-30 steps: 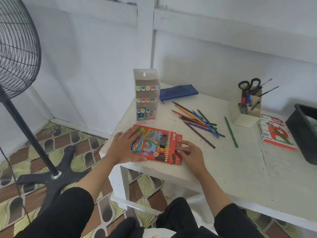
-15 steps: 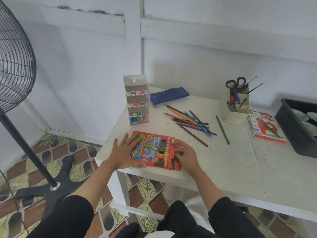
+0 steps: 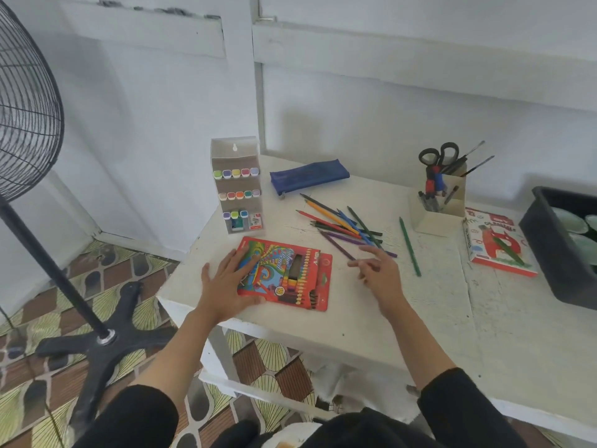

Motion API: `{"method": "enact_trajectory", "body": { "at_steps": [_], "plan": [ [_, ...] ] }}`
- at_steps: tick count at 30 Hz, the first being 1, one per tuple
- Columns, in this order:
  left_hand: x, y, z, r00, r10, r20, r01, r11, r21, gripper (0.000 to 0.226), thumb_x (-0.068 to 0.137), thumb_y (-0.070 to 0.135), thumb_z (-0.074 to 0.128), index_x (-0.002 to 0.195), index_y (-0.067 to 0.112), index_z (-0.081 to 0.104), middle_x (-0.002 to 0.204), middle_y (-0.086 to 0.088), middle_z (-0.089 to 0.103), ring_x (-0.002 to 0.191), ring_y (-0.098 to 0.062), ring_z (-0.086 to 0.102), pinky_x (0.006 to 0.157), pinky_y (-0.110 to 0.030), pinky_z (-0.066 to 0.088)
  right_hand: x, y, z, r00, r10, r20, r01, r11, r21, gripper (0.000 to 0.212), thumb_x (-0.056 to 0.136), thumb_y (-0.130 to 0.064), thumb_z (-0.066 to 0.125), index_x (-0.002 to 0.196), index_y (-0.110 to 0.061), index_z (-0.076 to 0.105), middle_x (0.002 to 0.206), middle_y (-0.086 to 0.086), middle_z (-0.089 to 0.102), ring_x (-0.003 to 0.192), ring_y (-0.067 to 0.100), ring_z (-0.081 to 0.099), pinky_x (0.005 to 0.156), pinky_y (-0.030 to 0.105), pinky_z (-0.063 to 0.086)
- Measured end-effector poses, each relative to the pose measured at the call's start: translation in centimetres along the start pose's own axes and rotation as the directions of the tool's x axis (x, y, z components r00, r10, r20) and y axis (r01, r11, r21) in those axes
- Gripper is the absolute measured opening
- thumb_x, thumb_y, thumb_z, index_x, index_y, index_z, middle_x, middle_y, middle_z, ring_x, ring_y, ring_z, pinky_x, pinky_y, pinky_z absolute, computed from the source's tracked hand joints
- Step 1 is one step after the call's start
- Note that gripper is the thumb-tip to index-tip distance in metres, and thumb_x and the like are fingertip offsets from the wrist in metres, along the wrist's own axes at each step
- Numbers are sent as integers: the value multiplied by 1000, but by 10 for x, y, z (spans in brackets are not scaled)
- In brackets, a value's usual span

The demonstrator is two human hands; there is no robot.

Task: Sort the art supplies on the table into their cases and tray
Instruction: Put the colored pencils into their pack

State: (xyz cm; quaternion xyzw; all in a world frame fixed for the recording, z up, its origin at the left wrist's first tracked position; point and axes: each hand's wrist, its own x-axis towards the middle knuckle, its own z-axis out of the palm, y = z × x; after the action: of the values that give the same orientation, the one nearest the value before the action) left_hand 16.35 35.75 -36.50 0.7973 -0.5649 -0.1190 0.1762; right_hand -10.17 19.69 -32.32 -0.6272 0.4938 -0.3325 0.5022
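Observation:
A red coloured-pencil box [image 3: 290,273] lies flat near the table's front left corner. My left hand [image 3: 231,281] rests flat on its left half, fingers spread. My right hand [image 3: 376,270] hovers open to the right of the box, fingers pointing at a loose pile of coloured pencils [image 3: 342,223]. A single green pencil [image 3: 409,245] lies apart to the right. A clear marker case [image 3: 237,185] stands upright behind the box. A blue zip pouch [image 3: 308,176] lies by the wall.
A white holder [image 3: 439,202] with scissors, brushes and pens stands at the back right. An oil-pastel box [image 3: 497,242] lies beside a black tray [image 3: 549,244] at the right edge. A standing fan [image 3: 29,124] is left of the white table [image 3: 403,324].
My right hand has left the pencil box's right end and moved right and forward toward the loose pencils, fingers opening. My left hand stays on the box.

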Motion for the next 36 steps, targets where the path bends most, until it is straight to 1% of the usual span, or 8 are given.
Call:
{"method": "enact_trajectory", "body": {
  "at_steps": [4,7,10,17,22,26,30,36],
  "plan": [
    [2,30,8,962,-219,-162,220,975,-10,75,72,73,31,141,43,38,156,14,19,143,-11,12,110,-52,9,36,2,-55,996,20,-89,-25,998,-65,26,92,3,49,109,-12,59,84,8,71,59,8,56,51,15,42],
    [10,61,20,826,-472,-309,480,876,-54,52,90,47,48,141,35,40,152,6,29,139,-15,21,107,-50,18,68,10,-93,992,45,-121,-70,975,-212,27,89,5,48,109,-7,63,84,13,69,62,11,56,50,17,41],
    [17,81,28,684,-655,-322,656,745,-122,56,92,42,45,144,26,34,152,-2,28,138,-22,21,106,-54,19,97,18,-115,998,35,-50,-53,908,-415,19,91,-3,52,105,-5,64,90,18,69,69,20,59,64,25,45],
    [11,86,40,657,-675,-335,688,719,-100,58,95,43,40,146,19,28,152,-5,28,141,-22,20,111,-50,12,130,15,-91,997,47,60,14,667,-745,32,94,-35,53,104,-5,53,101,15,60,89,30,57,69,33,42],
    [12,87,37,648,-671,-360,691,717,-91,54,94,41,43,142,20,32,146,-4,34,136,-22,25,110,-50,15,133,15,-76,995,99,-7,-68,626,-777,30,96,-29,48,110,-3,52,108,16,57,98,33,57,70,35,41],
    [14,86,35,630,-682,-371,685,714,-149,51,94,39,44,140,20,35,143,-5,37,136,-24,27,113,-56,8,133,7,-87,998,64,9,-41,744,-667,23,90,-26,58,93,-4,60,86,9,59,77,23,55,64,32,43],
    [16,85,35,695,-632,-343,632,764,-130,55,94,44,45,143,22,32,147,-3,32,140,-22,24,116,-53,5,126,-2,-98,993,115,38,-99,952,-290,18,85,-12,65,100,-2,63,81,10,65,63,16,54,58,26,42],
    [15,83,35,741,-608,-285,625,780,-38,67,88,61,36,147,29,26,155,0,19,144,-20,15,116,-51,2,105,1,-92,937,305,170,-334,925,181,40,89,-1,59,126,-10,48,78,16,66,54,16,51,49,21,44]
  ]
}}
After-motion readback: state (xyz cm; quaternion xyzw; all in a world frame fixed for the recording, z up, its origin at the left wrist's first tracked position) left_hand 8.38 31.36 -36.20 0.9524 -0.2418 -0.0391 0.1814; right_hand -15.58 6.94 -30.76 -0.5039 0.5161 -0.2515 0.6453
